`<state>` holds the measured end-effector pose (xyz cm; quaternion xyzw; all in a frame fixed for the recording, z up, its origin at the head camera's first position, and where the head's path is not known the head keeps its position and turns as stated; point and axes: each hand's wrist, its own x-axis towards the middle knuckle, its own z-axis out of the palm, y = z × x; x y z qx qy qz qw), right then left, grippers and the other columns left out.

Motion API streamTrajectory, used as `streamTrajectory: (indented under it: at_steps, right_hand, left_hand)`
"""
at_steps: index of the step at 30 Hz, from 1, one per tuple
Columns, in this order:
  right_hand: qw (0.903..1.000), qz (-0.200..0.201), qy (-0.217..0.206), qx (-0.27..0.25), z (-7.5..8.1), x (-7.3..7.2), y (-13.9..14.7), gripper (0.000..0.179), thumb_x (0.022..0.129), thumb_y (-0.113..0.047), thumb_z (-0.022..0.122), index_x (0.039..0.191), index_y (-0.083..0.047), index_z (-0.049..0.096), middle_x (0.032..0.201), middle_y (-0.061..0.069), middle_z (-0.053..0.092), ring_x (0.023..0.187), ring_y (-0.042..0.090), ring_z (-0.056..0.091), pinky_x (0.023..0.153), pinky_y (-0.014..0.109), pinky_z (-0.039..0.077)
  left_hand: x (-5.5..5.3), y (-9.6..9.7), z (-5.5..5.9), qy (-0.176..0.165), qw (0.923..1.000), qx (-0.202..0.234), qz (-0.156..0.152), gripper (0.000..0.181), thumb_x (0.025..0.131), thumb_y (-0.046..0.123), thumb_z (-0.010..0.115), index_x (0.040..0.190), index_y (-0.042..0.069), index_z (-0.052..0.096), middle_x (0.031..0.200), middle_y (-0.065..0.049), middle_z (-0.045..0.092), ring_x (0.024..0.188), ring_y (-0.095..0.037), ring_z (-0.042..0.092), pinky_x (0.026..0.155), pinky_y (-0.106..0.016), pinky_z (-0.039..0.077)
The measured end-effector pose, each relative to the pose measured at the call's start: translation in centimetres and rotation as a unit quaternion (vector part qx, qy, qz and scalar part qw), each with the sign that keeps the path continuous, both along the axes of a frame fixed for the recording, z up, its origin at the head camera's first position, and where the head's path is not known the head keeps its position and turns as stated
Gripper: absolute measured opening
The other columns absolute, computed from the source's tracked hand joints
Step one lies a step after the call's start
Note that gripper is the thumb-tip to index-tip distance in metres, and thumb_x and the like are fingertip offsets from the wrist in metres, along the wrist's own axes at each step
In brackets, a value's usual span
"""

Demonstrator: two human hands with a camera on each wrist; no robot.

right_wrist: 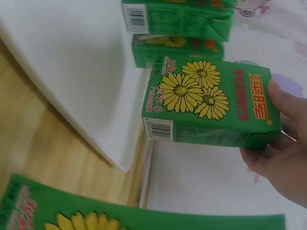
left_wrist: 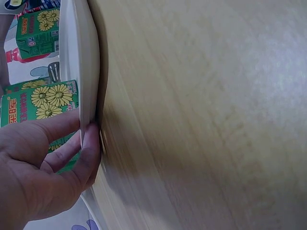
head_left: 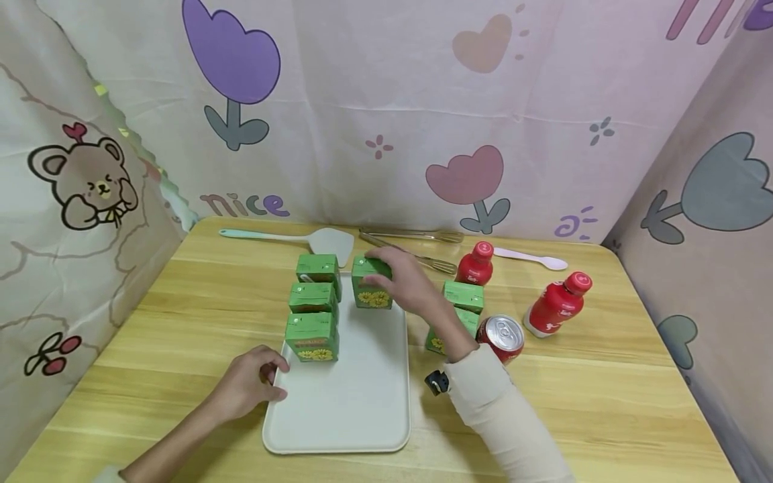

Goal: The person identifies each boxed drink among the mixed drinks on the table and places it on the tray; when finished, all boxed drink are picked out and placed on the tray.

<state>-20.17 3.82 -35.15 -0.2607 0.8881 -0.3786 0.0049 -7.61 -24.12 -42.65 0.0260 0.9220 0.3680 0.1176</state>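
My right hand (head_left: 410,282) grips a green drink carton (right_wrist: 206,103) with yellow flowers by its top end, over the tray's far right corner. The white rectangular tray (head_left: 356,409) lies lengthwise in front of me. My left hand (head_left: 244,386) pinches the tray's left rim between thumb and fingers; the left wrist view shows the thumb (left_wrist: 64,125) on the rim. Three matching cartons stand in a row along the tray's left side, the nearest carton (head_left: 313,335) close to my left fingers.
Right of the tray stand two more green cartons, one carton (head_left: 464,295) partly behind the other, beside a red can (head_left: 502,335). Two red bottles, the nearer bottle (head_left: 555,305) farther right, stand beyond. Along the back lie a spatula (head_left: 329,243), metal whisk-like tools (head_left: 431,236) and a pink spoon (head_left: 534,258).
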Motion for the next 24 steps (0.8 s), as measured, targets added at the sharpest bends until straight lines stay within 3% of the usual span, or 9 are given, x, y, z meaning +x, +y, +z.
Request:
streamTrajectory:
  at_steps: [10, 24]
  right_hand:
    - [0.9990, 0.019, 0.014, 0.037, -1.5, -0.9, -1.7, 0.042, 0.089, -0.017, 0.064, 0.125, 0.003, 0.054, 0.122, 0.016, 0.059, 0.105, 0.025, 0.058, 0.088, 0.034, 0.049]
    - [0.9980, 0.009, -0.007, 0.061, -2.3, -2.4, -2.3, 0.040, 0.092, -0.020, 0.059, 0.129, -0.003, 0.052, 0.126, 0.012, 0.056, 0.111, 0.023, 0.056, 0.093, 0.036, 0.049]
  left_hand:
    - [-0.1, 0.1, -0.1, -0.002, 1.0000, -0.001, -0.001, 0.033, 0.063, -0.004, 0.080, 0.091, 0.005, 0.065, 0.083, -0.004, 0.052, 0.072, -0.013, 0.048, 0.055, -0.020, 0.042]
    - [-0.1, 0.1, 0.0, -0.010, 0.9999, 0.006, 0.004, 0.033, 0.064, -0.005, 0.080, 0.091, 0.005, 0.064, 0.084, -0.005, 0.052, 0.072, -0.014, 0.048, 0.054, -0.020, 0.042]
